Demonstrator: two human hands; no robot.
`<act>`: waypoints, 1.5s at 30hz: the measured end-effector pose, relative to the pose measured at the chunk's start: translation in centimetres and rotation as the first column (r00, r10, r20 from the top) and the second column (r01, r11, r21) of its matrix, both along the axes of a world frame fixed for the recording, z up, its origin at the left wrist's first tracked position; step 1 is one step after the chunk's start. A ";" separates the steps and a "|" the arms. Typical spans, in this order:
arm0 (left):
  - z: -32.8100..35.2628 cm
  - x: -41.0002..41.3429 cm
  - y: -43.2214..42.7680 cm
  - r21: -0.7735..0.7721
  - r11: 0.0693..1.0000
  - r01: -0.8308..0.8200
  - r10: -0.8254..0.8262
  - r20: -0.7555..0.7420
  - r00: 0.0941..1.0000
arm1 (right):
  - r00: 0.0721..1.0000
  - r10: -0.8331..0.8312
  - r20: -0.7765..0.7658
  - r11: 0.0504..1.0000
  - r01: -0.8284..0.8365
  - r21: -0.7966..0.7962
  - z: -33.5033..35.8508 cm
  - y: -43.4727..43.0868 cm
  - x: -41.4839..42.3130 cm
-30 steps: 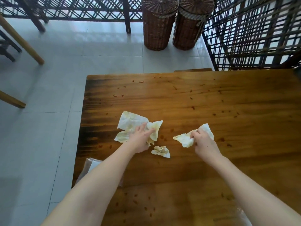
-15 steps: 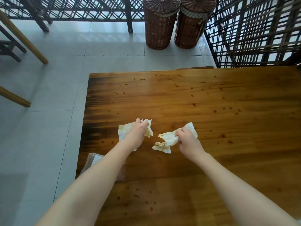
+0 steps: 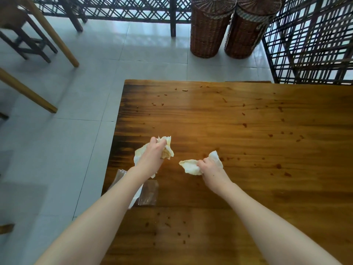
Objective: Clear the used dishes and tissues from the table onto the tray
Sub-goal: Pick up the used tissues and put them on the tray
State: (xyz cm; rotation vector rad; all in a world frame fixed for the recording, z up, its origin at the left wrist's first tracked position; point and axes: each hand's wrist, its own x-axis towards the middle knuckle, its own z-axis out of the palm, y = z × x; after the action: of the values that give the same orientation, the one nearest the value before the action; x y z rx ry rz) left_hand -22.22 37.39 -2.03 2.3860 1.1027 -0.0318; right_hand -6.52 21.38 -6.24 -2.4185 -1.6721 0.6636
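My left hand (image 3: 152,156) is closed around a bunch of stained, yellowish tissues (image 3: 167,148) near the left edge of the wooden table (image 3: 238,188). My right hand (image 3: 211,168) grips another crumpled stained tissue (image 3: 190,165), whose ends stick out on both sides of the fist. Both bundles are lifted slightly off the tabletop. No tray and no dishes are in view.
A clear plastic wrapper (image 3: 148,192) lies at the table's left edge, partly under my left forearm. Crumbs and sauce spots are scattered over the wood. Two wicker baskets (image 3: 209,29) stand on the tiled floor beyond the table, with lattice screens (image 3: 313,41) behind and chair legs (image 3: 57,41) at left.
My left hand gathered the spread tissues into a bunch. My right hand swept its tissue over the small crumpled piece, which is no longer lying on the table.
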 end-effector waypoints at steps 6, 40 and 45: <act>0.5 -1.3 -0.4 -0.010 1.000 -0.011 0.011 -0.023 1.000 | 0.999 -0.024 0.023 0.999 0.023 0.037 1.2 -0.3 -0.3; 2.7 20.3 -31.3 0.039 0.747 0.664 -0.657 -0.115 0.745 | 0.746 -0.649 0.150 0.761 0.633 0.142 7.7 -41.6 9.7; 2.1 25.3 -38.9 0.088 0.707 0.702 -0.694 -0.102 0.713 | 0.701 -0.700 0.138 0.715 0.687 0.132 8.5 -49.8 13.2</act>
State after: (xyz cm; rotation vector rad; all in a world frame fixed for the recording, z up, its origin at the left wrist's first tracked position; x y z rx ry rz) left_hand 3.07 -1.51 0.05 2.7899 0.1466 -0.3118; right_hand 6.70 -28.37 2.22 -2.8158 -0.6501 0.2553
